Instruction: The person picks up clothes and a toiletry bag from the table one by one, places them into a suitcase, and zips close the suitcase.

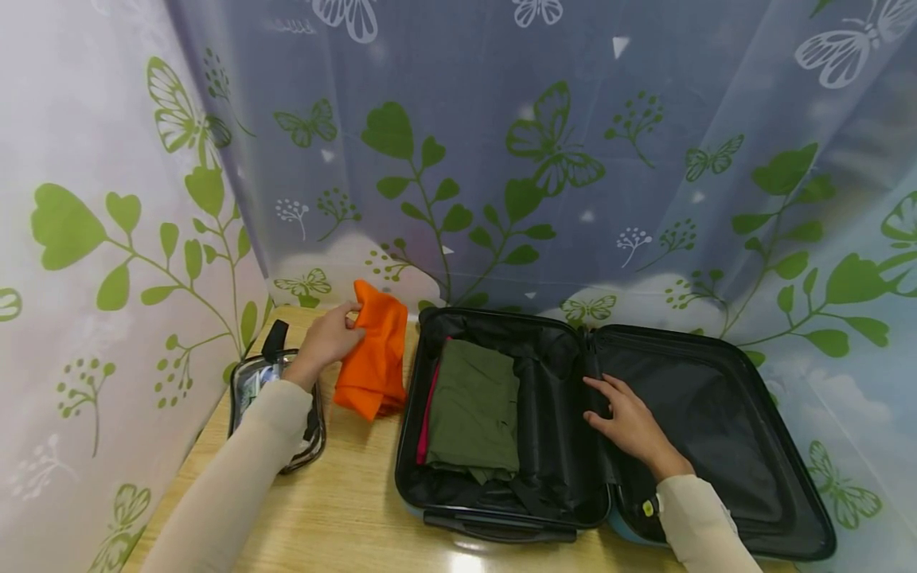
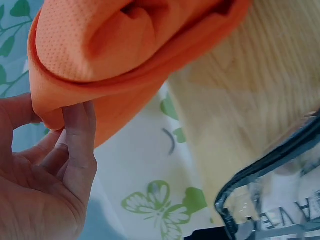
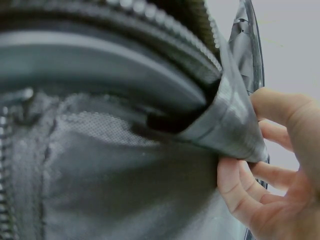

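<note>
My left hand [image 1: 329, 342] pinches the upper left edge of a folded orange garment [image 1: 376, 350], whose lower end hangs at the tabletop left of the suitcase. Close up in the left wrist view, the orange cloth shows a dotted mesh weave. An unfolded-out black-lined suitcase [image 1: 562, 406] lies to the right. Inside its left half are a folded olive green garment [image 1: 476, 406] and a pink-red item [image 1: 428, 418], mostly covered by it. My right hand [image 1: 634, 426] has its fingers spread, touching the dark lining [image 3: 227, 117] by the hinge between the two halves.
A clear zipped pouch with black trim [image 1: 315, 442] lies on the wooden table [image 1: 351, 501], partly under my left forearm. The suitcase's right half [image 1: 705, 430] lies spread beside the left one. A patterned curtain [image 1: 473, 159] closes off the back and sides.
</note>
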A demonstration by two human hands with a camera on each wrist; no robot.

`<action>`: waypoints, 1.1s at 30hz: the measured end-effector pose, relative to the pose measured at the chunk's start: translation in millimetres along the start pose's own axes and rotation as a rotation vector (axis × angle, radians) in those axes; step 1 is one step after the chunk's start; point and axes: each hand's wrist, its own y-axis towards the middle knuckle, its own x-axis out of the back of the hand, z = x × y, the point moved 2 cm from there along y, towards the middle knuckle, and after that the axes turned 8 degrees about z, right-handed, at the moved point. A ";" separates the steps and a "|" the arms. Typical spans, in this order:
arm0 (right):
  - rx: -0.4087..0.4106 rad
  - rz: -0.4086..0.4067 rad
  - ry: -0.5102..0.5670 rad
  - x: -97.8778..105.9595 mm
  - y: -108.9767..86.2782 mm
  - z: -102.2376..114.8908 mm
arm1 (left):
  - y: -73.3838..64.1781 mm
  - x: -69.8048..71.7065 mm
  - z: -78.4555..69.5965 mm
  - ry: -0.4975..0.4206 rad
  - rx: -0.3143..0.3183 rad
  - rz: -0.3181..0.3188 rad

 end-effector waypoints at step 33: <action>0.002 0.000 0.000 -0.7 0.7 2.2 | -24.1 28.0 -85.2 -0.066 -0.099 0.001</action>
